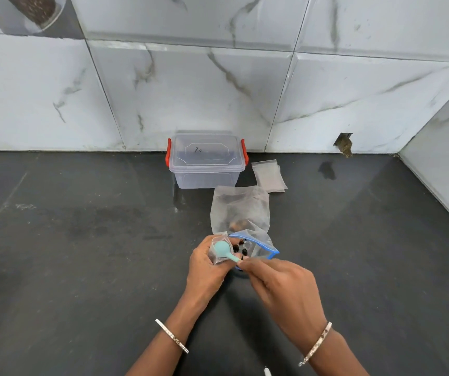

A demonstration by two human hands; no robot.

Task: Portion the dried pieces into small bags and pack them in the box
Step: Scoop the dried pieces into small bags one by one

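Two hands meet close together low over the dark surface (82,240), the forearms coming in from the near edge with a bangle (173,336) on each wrist. The left hand (207,267) is curled round a small bag (217,257), holding its mouth up and open. The right hand (280,283) pinches the handle of a teal scoop (222,248) between thumb and fingertips, and the scoop's bowl sits in the mouth of that small bag. Touching the far side of the hands is a blue-zipped bag (262,246), open, with dark dried pieces (236,248) showing in it. Just beyond that lies a larger cloudy bag (241,207) with more brownish contents. Further out and to the right of the hands, a thin stack of empty small bags (269,176) lies flat. Farthest, straight ahead against the tiled wall (218,90), stands the clear box (206,161) with its lid on and red latches at the ends. Something dark shows faintly through the lid, but I cannot tell whether it is packed bags. By my reading the work is in its portioning stage: one small bag is being filled, several wait empty, and sealing, opening the box and packing all remain.
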